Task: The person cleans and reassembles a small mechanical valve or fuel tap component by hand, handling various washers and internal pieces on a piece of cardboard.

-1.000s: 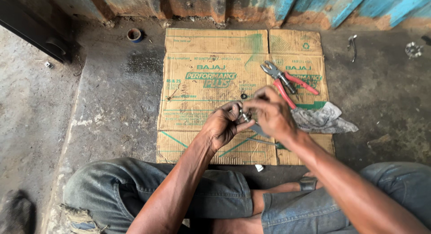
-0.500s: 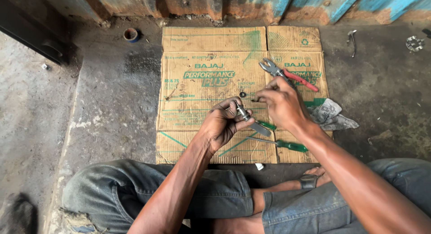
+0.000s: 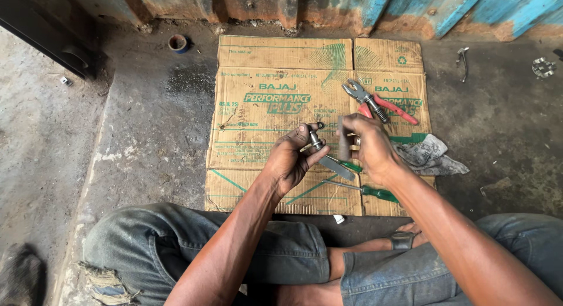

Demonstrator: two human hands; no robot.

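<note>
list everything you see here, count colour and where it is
flattened brown cardboard sheet: 1, brown with green print, on the concrete floor in front of the person
red-handled metal pliers: 1, red and grey, on the cardboard, upper right
green-handled screwdriver: 1, green and metal, on the cardboard below the right hand
crumpled grey rag: 1, grey, right edge of the cardboard
small round blue-rimmed cap: 1, blue and brown, floor near the wall
bent metal piece: 1, grey, floor upper right
small metal bolt-like part: 1, grey, in the left hand
short grey metal rod: 1, grey, upright in the right hand
left hand: 1, over the cardboard
right hand: 1, over the cardboard
</note>
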